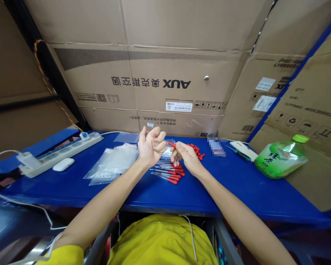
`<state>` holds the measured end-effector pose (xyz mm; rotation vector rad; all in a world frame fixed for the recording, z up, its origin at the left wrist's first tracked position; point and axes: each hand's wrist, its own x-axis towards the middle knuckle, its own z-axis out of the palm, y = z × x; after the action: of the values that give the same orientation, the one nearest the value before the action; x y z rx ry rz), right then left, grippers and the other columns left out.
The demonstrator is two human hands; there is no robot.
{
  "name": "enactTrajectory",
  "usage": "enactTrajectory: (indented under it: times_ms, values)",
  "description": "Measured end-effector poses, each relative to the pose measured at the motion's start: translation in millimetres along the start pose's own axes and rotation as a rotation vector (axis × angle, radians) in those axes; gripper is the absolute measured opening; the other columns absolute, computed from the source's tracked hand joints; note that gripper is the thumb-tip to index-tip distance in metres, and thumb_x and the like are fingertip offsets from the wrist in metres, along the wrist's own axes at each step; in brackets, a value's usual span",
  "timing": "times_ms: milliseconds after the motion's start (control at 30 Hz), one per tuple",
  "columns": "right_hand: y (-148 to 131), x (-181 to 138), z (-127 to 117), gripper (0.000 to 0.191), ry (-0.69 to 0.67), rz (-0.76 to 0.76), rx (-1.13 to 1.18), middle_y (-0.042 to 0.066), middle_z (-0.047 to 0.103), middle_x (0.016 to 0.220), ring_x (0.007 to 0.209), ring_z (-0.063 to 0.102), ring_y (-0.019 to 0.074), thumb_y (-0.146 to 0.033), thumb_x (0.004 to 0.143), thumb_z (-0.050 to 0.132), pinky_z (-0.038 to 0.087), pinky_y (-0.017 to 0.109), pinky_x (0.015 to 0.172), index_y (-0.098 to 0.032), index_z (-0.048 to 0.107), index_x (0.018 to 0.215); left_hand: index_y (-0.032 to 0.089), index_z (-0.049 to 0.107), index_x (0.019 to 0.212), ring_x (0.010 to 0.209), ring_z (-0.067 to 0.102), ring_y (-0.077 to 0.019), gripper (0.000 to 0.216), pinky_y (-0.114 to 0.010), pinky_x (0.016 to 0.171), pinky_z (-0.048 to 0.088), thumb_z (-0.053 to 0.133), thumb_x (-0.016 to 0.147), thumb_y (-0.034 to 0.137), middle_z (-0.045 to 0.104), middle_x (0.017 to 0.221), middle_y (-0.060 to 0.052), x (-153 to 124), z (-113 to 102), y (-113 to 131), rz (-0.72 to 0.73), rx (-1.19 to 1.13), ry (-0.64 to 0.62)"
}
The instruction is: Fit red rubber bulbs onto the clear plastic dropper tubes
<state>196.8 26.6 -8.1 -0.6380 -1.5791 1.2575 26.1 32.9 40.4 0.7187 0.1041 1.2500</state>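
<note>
Above the table, a thin glass dropper point(171, 144) with a red rubber bulb stretches between my two hands. My right hand point(188, 157) pinches the red bulb end. My left hand point(152, 146), palm turned up and fingers curled, closes round the clear tube; its tip sticks out near the thumb. Below them lies a pile of droppers point(173, 176), red bulbs to the right and tubes to the left. More clear tubes point(165, 156) lie behind, partly hidden by my hands. Loose red bulbs point(198, 150) are heaped just beyond my right hand.
Clear zip bags point(114, 162) lie left of the pile. A power strip point(63, 151) and a white earphone case point(63, 164) are farther left. On the right are a small packet point(217, 148), a white-and-green tool point(244, 151) and a green bottle point(281, 158). Cardboard point(154, 66) walls the back.
</note>
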Motion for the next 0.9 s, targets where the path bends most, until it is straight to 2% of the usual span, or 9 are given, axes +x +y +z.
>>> enactTrajectory:
  times_ms: [233, 400, 900]
  values:
    - [-2, -1, 5, 0.049, -0.034, 0.029, 0.069, -0.002, 0.068, 0.063, 0.044, 0.059, 0.0111, -0.068, 0.096, 0.054, 0.047, 0.022, 0.045, -0.02, 0.059, 0.094, 0.021, 0.03, 0.071, 0.039, 0.009, -0.006, 0.047, -0.022, 0.039, 0.015, 0.014, 0.105, 0.049, 0.022, 0.062, 0.007, -1, 2, 1, 0.02, -0.004, 0.007]
    - [-2, -1, 7, 0.045, -0.024, 0.027, 0.063, -0.004, 0.065, 0.059, 0.042, 0.055, 0.0098, -0.064, 0.096, 0.057, 0.044, 0.022, 0.045, -0.02, 0.058, 0.088, 0.021, 0.027, 0.071, 0.04, 0.006, -0.0058, 0.046, -0.021, 0.038, 0.015, 0.015, 0.105, 0.05, 0.019, 0.062, 0.007, -1, 1, -1, -0.003, -0.003, 0.027]
    - [-4, -5, 14, 0.042, 0.081, -0.094, -0.108, -0.004, 0.062, 0.055, 0.041, 0.053, 0.0098, -0.059, 0.099, 0.055, 0.041, 0.022, 0.044, -0.021, 0.056, 0.082, 0.022, 0.022, 0.071, 0.039, 0.003, -0.0054, 0.044, -0.021, 0.037, 0.01, 0.021, 0.104, 0.05, 0.016, 0.062, 0.008, -1, 1, -8, -0.008, -0.038, 0.072]
